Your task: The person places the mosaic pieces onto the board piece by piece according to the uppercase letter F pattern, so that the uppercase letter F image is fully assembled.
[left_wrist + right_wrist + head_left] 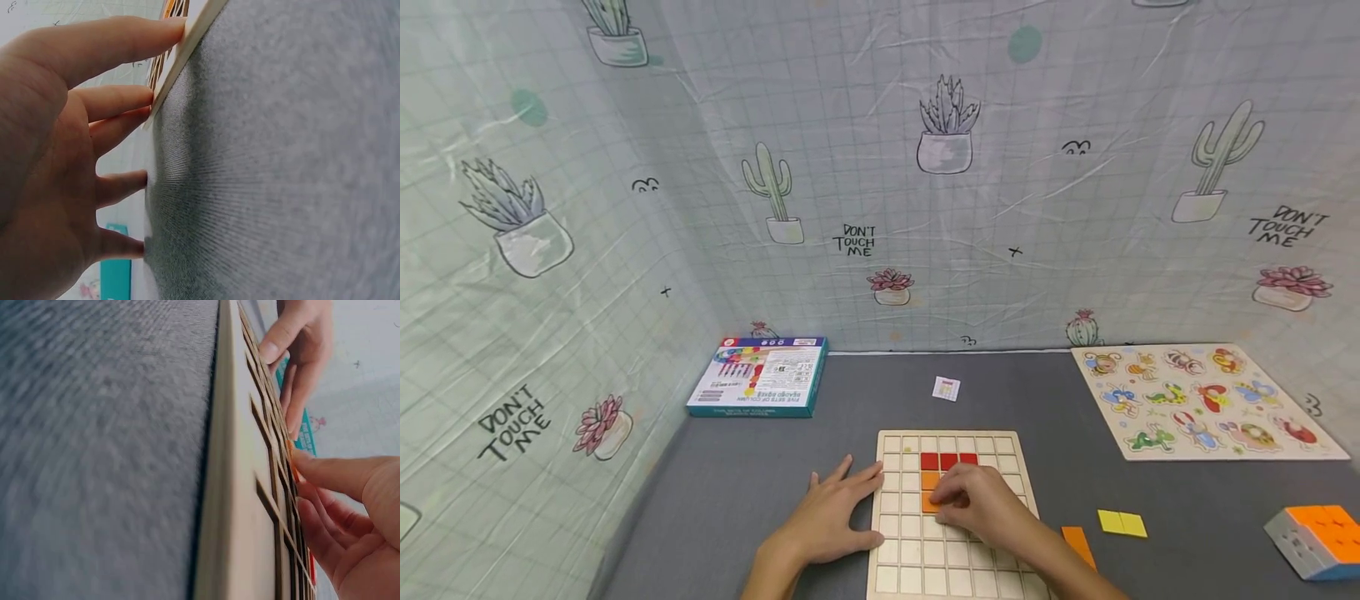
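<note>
A wooden grid board lies on the dark table, with three red square tiles in a row and orange square tiles under the leftmost one. My right hand is over the board, fingers curled, thumb and fingertips at the lower orange tile, partly hiding it. In the right wrist view, orange shows at the thumb tip, low on the grid. My left hand has its fingers spread; thumb and index finger touch the board's left edge, while other fingertips rest on the table.
Two yellow tiles and an orange piece lie right of the board, the latter beside my right forearm. Further right is a puzzle cube. Behind are an insect puzzle board, a small printed card and a flat box.
</note>
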### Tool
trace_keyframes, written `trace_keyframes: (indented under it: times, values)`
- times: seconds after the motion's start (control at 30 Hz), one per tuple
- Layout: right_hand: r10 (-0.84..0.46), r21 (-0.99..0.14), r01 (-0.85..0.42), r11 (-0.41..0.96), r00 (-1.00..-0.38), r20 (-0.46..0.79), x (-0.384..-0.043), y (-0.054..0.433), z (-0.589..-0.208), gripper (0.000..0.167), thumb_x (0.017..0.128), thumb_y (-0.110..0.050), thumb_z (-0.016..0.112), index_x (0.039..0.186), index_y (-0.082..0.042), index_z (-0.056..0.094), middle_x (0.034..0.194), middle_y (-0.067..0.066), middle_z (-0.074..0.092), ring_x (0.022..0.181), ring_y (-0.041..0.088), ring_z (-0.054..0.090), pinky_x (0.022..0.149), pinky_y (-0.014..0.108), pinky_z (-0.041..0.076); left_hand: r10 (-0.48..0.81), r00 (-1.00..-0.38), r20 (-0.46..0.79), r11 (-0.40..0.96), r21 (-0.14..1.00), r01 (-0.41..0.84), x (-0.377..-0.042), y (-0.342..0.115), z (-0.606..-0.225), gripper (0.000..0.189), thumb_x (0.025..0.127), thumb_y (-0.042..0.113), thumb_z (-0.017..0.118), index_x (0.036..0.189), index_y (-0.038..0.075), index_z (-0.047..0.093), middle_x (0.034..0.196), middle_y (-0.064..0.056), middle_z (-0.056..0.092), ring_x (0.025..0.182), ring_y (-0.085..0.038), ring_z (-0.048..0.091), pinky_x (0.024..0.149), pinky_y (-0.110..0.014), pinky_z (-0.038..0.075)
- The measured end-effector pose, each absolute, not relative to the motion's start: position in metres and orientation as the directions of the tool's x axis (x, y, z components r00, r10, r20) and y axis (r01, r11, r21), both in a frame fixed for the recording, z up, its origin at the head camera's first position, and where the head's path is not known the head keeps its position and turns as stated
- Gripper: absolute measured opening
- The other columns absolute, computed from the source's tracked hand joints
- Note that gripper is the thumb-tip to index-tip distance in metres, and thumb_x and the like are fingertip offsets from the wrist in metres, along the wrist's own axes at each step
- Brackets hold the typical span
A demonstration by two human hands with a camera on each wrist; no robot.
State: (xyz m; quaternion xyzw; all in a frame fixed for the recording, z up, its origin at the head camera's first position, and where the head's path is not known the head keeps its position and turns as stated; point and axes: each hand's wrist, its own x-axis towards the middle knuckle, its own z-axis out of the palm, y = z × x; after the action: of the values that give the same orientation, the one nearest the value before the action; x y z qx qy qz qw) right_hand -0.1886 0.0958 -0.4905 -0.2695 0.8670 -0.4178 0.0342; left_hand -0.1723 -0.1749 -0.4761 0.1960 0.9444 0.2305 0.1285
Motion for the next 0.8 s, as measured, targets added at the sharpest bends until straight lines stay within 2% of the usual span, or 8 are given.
trace_keyframes:
  times: [0.2,0.37,0.63,0.8]
  values:
    - [-0.542,-0.81,-0.434,0.395,-0.822,0.176,-0.186,0.116,-0.485,0.016,0.085,-0.013,0.081,0.101,-0.011,0.08,0.103,0.002,0.076,0.094,0.012,0.071,0.079,0.025,0.062,0.45,-0.878,-0.16,0.812,0.484,0.328,-0.173,-0.178,-0.478,0.074,0.086,0.051,0.075,0.151,0.025,0.053,0.164,0.005,0.043,0.155,-0.047,0.028,0.106,-0.089,0.017]
    - [-0.53,-0.75,-0.458,0.477,-0.831,0.17,-0.185,0.147,-0.474,0.021,0.087,-0.023,0.08,0.107,-0.018,0.079,0.108,-0.003,0.077,0.097,0.006,0.067,0.073,0.023,0.056,0.462,-0.873,-0.157,0.802,0.495,0.335,-0.172,-0.179,-0.477,0.074,0.086,0.054,0.074,0.151,0.027,0.052,0.164,0.006,0.042,0.156,-0.046,0.027,0.108,-0.089,0.014]
    - [-0.529,-0.707,-0.408,0.578,-0.847,0.056,-0.179,0.213,-0.469,0.032,0.088,-0.032,0.079,0.115,-0.014,0.077,0.112,0.006,0.076,0.082,-0.002,0.055,0.061,0.02,0.046,0.46,-0.877,-0.136,0.793,0.507,0.337,-0.174,-0.18,-0.484,0.069,0.086,0.055,0.074,0.147,0.027,0.057,0.163,0.006,0.044,0.156,-0.04,0.031,0.109,-0.088,0.014]
    - [-0.557,-0.718,-0.375,0.586,-0.831,-0.021,-0.172,0.244,-0.477,0.038,0.089,-0.031,0.078,0.119,-0.009,0.074,0.107,0.005,0.074,0.072,-0.007,0.053,0.059,0.02,0.045,0.466,-0.876,-0.126,0.782,0.522,0.341,-0.174,-0.181,-0.485,0.069,0.085,0.054,0.076,0.145,0.026,0.059,0.162,0.004,0.046,0.155,-0.041,0.031,0.111,-0.085,0.016]
